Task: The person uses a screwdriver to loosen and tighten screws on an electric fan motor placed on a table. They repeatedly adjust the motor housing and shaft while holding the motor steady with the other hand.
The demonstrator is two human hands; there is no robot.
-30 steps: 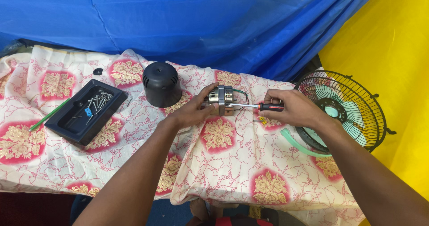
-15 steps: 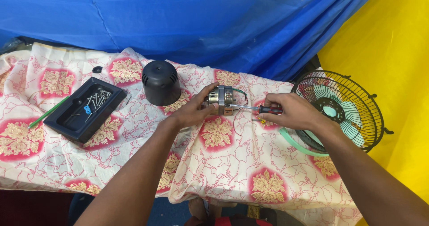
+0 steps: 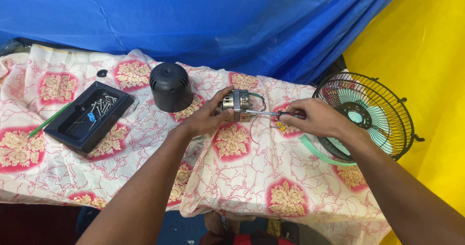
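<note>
The left hand [image 3: 206, 119] gripped the small fan motor [image 3: 236, 104] near the centre of the frame, fingers curled around its metal body and holding it against the flowered tablecloth [image 3: 242, 177]. The right hand [image 3: 315, 117] was closed around the handle of a screwdriver [image 3: 271, 113], its shaft lying level with the tip at the motor's side. Judging by the scene, disassembly looked well along: the black motor cover [image 3: 169, 86] stood apart at upper centre, and loose screws lay in the black tray [image 3: 77, 129] at left. The fan guard [image 3: 382, 114] with its blades sat at the right edge. The motor itself seemed not yet opened.
</note>
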